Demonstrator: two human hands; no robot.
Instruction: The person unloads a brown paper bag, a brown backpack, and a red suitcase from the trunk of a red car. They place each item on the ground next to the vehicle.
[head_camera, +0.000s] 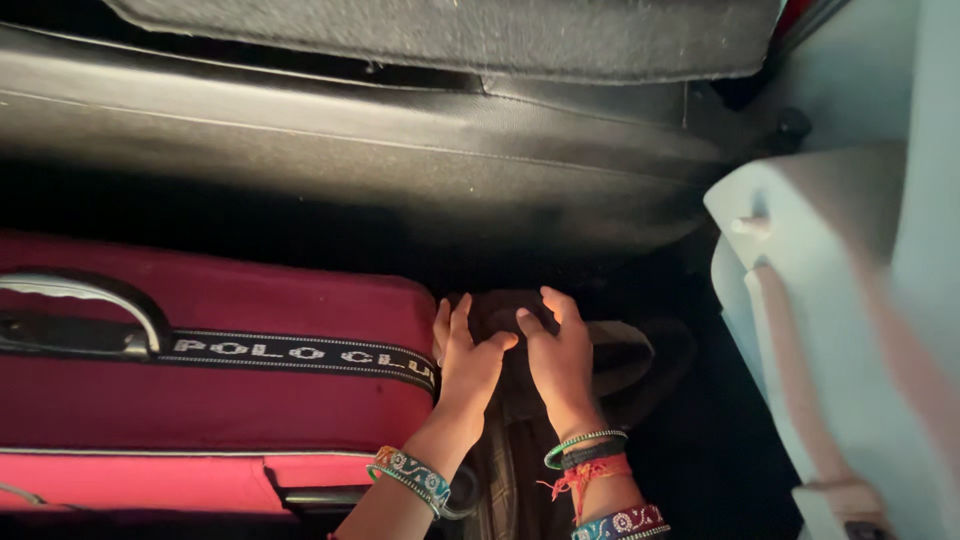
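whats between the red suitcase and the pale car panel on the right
In the head view, both hands and a dark bag fill that gap: the left hand beside the red suitcase, the right hand next to it, both pressing on the dark bag, then shadow before the pale panel.

head cam | looks steeply down, close over both hands; faces forward toward dark, perhaps a car seatback (400, 150)

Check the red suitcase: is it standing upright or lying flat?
Lying flat: the red suitcase has its broad side with handle facing up.
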